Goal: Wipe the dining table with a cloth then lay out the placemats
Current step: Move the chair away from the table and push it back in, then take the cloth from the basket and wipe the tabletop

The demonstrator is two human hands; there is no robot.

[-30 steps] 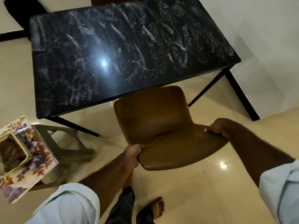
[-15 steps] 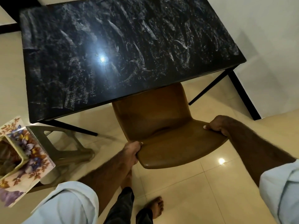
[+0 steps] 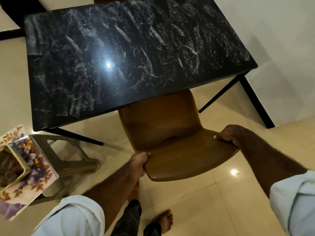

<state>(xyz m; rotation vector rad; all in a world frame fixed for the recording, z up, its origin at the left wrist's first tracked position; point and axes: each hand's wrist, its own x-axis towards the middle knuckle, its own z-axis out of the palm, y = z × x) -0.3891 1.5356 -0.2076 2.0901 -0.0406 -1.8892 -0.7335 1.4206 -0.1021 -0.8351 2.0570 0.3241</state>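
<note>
The black marble-patterned dining table [image 3: 129, 62] fills the upper frame, its top streaked with pale smears and bare of objects. A brown chair [image 3: 172, 133] stands at its near edge, the seat partly under the tabletop. My left hand [image 3: 139, 163] grips the chair's top edge at the left. My right hand [image 3: 227, 136] grips the same edge at the right. Floral placemats [image 3: 39, 178] lie stacked on a stool at the lower left. No cloth shows in view.
A greenish plastic stool [image 3: 68, 154] stands left of the chair, carrying the mats and a small tray-like holder [image 3: 10, 166]. Black table legs [image 3: 219, 94] angle down at the right. A white wall runs along the right side. My bare feet [image 3: 163, 222] are on the tiled floor.
The chair has slid forward, further under the table edge, with both hands keeping their grip. The view has shifted slightly toward the table.
</note>
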